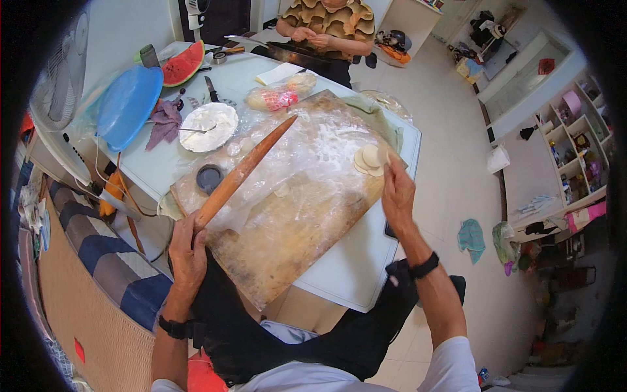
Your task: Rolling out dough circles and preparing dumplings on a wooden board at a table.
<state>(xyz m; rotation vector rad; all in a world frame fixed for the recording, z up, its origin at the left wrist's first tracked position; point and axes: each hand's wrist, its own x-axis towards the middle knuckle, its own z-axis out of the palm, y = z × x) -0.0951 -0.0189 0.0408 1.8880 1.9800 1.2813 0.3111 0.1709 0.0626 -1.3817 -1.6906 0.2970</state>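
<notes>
My left hand (187,252) is wrapped round the thick end of a long tapered wooden rolling pin (245,168), which slants up and away over the board. At the board's right edge, my right hand (399,191) has its fingertips closed at the rim of a round dough wrapper (374,155). That wrapper overlaps a few other pale flat rounds (361,164). Under them lies a floured wooden board (287,242), partly covered by clear plastic film (258,189). A dark round cup-like piece (209,178) sits beside the pin.
A white bowl of flour (210,127) with a utensil stands at the back left, near a blue basin (129,108), a watermelon piece (183,64) and a knife (211,89). Bagged food (281,93) lies behind the board. Another person (330,29) sits across the white table (346,287).
</notes>
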